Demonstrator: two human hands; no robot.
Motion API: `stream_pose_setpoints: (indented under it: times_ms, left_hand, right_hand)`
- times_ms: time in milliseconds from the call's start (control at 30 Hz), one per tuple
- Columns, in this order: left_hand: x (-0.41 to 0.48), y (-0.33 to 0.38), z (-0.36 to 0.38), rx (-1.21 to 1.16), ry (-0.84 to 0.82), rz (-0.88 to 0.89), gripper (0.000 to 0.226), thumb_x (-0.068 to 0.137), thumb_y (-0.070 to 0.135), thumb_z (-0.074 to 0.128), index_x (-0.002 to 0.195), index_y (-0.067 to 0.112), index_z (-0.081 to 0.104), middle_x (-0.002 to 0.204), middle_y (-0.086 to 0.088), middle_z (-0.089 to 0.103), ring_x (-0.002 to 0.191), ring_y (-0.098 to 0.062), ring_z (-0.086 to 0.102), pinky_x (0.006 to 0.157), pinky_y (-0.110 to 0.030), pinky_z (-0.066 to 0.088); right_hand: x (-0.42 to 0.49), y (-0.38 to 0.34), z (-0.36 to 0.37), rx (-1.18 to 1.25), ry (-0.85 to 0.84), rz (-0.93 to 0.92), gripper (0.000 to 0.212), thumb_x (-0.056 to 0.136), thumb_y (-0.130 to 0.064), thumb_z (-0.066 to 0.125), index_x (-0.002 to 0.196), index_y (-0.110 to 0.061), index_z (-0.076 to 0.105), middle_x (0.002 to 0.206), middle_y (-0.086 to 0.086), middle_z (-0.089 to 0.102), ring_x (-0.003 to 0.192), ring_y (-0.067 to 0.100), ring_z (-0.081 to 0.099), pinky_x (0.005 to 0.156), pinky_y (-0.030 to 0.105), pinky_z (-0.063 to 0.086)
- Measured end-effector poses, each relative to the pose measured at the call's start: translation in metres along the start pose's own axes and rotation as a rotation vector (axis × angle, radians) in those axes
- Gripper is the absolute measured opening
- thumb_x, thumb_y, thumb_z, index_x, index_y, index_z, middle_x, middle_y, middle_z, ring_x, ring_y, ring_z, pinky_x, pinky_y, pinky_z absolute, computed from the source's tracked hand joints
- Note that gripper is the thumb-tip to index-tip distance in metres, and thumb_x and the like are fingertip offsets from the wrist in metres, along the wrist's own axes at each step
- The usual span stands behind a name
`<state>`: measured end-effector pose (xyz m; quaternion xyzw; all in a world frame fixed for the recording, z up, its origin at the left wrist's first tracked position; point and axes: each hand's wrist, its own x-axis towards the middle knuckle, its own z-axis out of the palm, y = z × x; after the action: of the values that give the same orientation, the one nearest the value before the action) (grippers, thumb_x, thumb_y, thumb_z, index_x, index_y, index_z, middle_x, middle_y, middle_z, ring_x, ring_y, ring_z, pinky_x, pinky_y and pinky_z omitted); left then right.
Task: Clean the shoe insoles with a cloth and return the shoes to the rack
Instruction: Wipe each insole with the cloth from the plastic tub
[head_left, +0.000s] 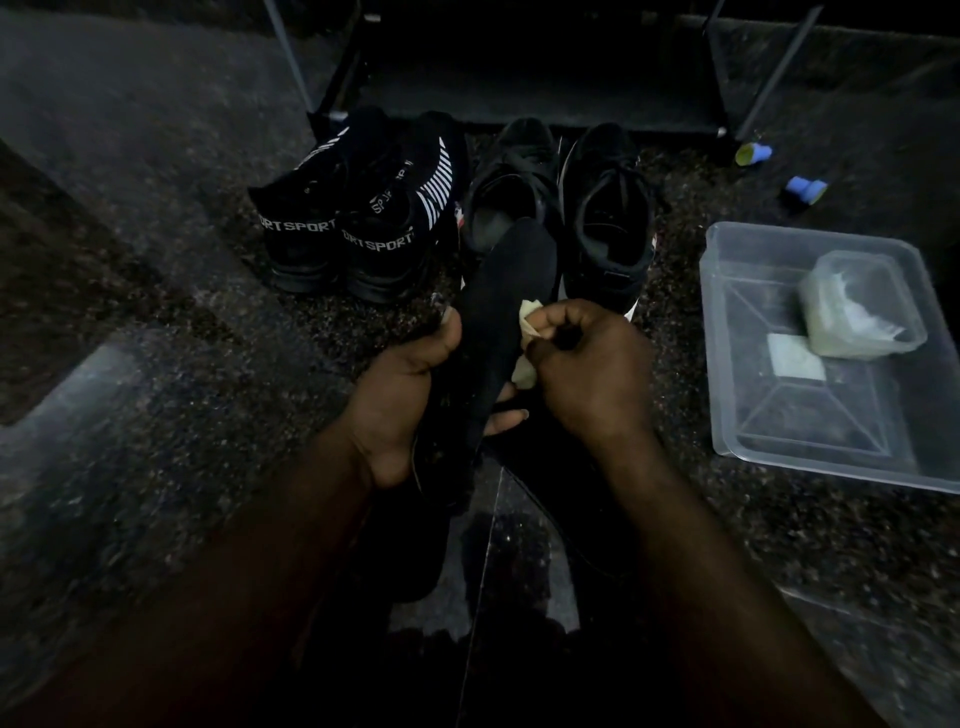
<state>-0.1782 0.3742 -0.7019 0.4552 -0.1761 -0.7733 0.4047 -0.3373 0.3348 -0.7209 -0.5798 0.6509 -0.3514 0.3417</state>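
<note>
Dim light falls on a polished, dark speckled stone floor (156, 415). At left, a pair of black knit sneakers (358, 218) stands heels toward the camera, with white "SPORT" lettering across the heel bands and white ribbed stripes on one side.

The person's left hand (410, 395) grips a long, flat black insole (506, 322): the thumb is pressed on its left edge, the fingers are curled underneath, and their tips show at its right edge. The matte insole is held above the floor, its rounded toe end pointing at a pair of black lace-up shoes (561, 208) that stand side by side, mouths open, just beyond it.

The right hand (592, 374) has its fingers curled tight, pinching a crumpled pale cloth (530, 338) against the insole's right edge.

Behind both pairs stands the shoe rack (519, 109), with a dark flat bottom shelf and thin slanting metal poles.

At right, a clear rectangular plastic tray (810, 452) sits on the floor. It holds a small translucent tub (862, 306) with rounded corners and pale contents, and beside that a flat whitish square (795, 358).

Past the tray, near the rack's right leg, lie two small blue-and-yellow objects (753, 154) (805, 189), too small to identify.
</note>
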Motion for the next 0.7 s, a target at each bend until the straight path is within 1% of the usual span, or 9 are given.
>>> stream_pose_setpoints:
  times_ms: [100,167,233,333,400,467,533,600,700]
  left_hand:
    - [0.002,-0.002,-0.002,0.065,-0.010,-0.008,0.061,0.104,0.059,0.034,0.124,0.016,0.072,0.113,-0.008,0.073,0.096,-0.020,0.071,0.092,-0.040,0.058]
    - [0.003,-0.003,-0.004,0.107,0.005,-0.009,0.061,0.102,0.063,0.036,0.126,0.018,0.071,0.110,-0.007,0.074,0.092,-0.019,0.072,0.080,-0.036,0.058]
    - [0.003,-0.004,-0.002,0.125,0.029,0.009,0.057,0.100,0.063,0.040,0.121,0.020,0.072,0.099,-0.005,0.074,0.079,-0.017,0.071,0.068,-0.033,0.056]
    - [0.005,-0.007,-0.002,0.116,0.035,0.042,0.048,0.101,0.063,0.043,0.103,0.027,0.074,0.093,-0.007,0.065,0.069,-0.017,0.064,0.061,-0.032,0.049]
    - [0.005,-0.009,-0.002,0.131,0.031,0.047,0.049,0.101,0.065,0.041,0.112,0.028,0.072,0.099,-0.007,0.067,0.069,-0.017,0.064,0.057,-0.030,0.049]
    - [0.003,-0.007,-0.001,0.154,0.005,0.015,0.058,0.102,0.066,0.034,0.127,0.027,0.067,0.102,-0.003,0.074,0.067,-0.018,0.068,0.048,-0.025,0.046]
    - [0.000,-0.005,0.002,0.205,-0.042,-0.015,0.064,0.103,0.066,0.026,0.134,0.025,0.064,0.113,-0.007,0.076,0.069,-0.025,0.073,0.042,-0.021,0.041]
    - [-0.001,-0.005,0.005,0.224,-0.052,-0.017,0.063,0.103,0.066,0.023,0.130,0.026,0.065,0.110,-0.006,0.077,0.065,-0.026,0.074,0.040,-0.019,0.039]
    - [0.002,-0.007,0.002,0.153,0.010,-0.004,0.063,0.102,0.068,0.028,0.113,0.023,0.071,0.085,-0.005,0.072,0.055,-0.015,0.064,0.045,-0.022,0.043]
  right_hand:
    - [-0.002,-0.004,0.000,-0.029,0.010,0.004,0.015,0.086,-0.015,0.073,0.092,-0.028,0.077,0.081,-0.016,0.074,0.079,-0.002,0.069,0.074,0.011,0.051]
    - [-0.005,-0.009,0.001,-0.044,0.001,-0.022,0.016,0.087,-0.015,0.072,0.093,-0.028,0.078,0.084,-0.015,0.075,0.079,0.000,0.069,0.074,0.012,0.051]
    - [-0.011,-0.016,0.004,-0.024,-0.048,-0.063,0.018,0.087,-0.012,0.071,0.093,-0.028,0.078,0.082,-0.014,0.074,0.075,0.000,0.069,0.069,0.009,0.052]
    - [-0.022,-0.023,0.015,0.061,-0.195,-0.140,0.023,0.083,-0.010,0.062,0.092,-0.026,0.076,0.075,-0.007,0.075,0.058,0.008,0.070,0.059,0.033,0.062]
    - [-0.024,-0.021,0.020,0.050,-0.150,-0.179,0.023,0.083,-0.009,0.064,0.094,-0.024,0.077,0.081,-0.005,0.076,0.062,0.014,0.072,0.061,0.039,0.062]
    - [-0.017,-0.013,0.017,-0.024,0.035,-0.198,0.020,0.085,-0.009,0.069,0.098,-0.022,0.078,0.092,-0.004,0.078,0.080,0.015,0.074,0.077,0.038,0.061]
    - [-0.011,-0.009,0.009,-0.029,0.122,-0.158,0.022,0.087,-0.011,0.071,0.103,-0.023,0.078,0.094,-0.006,0.078,0.085,0.011,0.073,0.083,0.033,0.059]
    - [-0.011,-0.009,0.008,0.005,0.095,-0.150,0.019,0.087,-0.011,0.072,0.099,-0.025,0.079,0.090,-0.009,0.078,0.080,0.005,0.072,0.079,0.028,0.059]
    - [-0.023,-0.019,0.018,0.058,-0.050,-0.187,0.022,0.083,-0.004,0.072,0.093,-0.023,0.079,0.085,-0.011,0.076,0.076,0.002,0.070,0.074,0.021,0.059]
